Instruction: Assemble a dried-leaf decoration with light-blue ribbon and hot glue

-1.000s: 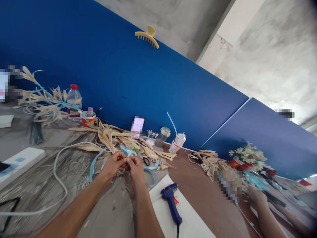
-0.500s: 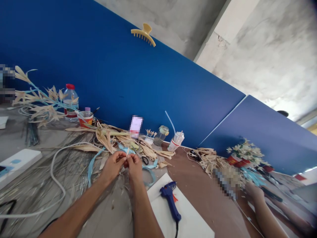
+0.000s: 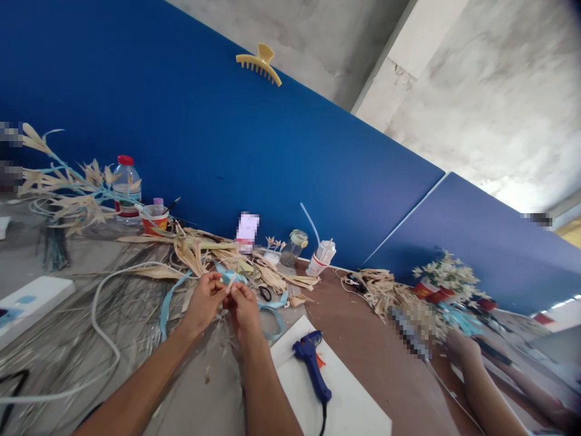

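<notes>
Fingertip to fingertip above the table, my left hand (image 3: pixel 205 301) and my right hand (image 3: pixel 245 307) are both closed in a pinch on one small pale strip (image 3: pixel 232 281). Its narrow tip points up between them; the lower part is hidden by my fingers. It looks like dried corn husk, like the heap of husks (image 3: pixel 195 253) just behind. Light blue ribbon (image 3: pixel 169 306) lies to the left of my hands, and a loop of blue tape (image 3: pixel 274 324) to the right. Black scissor handles (image 3: pixel 265 293) show beside my right hand.
A blue glue gun (image 3: pixel 313 366) rests on a white board (image 3: pixel 345 393) at right. A white cable (image 3: pixel 96 309) and power strip (image 3: pixel 34 303) lie left. Behind stand a bottle (image 3: pixel 127 191), a phone (image 3: pixel 247 230) and a jar (image 3: pixel 295 247). Another person's hand (image 3: pixel 463 348) works far right.
My fingers have shifted slightly around the pale strip, and it now leans a little. My right hand has turned a bit. The whole view has drifted slightly.
</notes>
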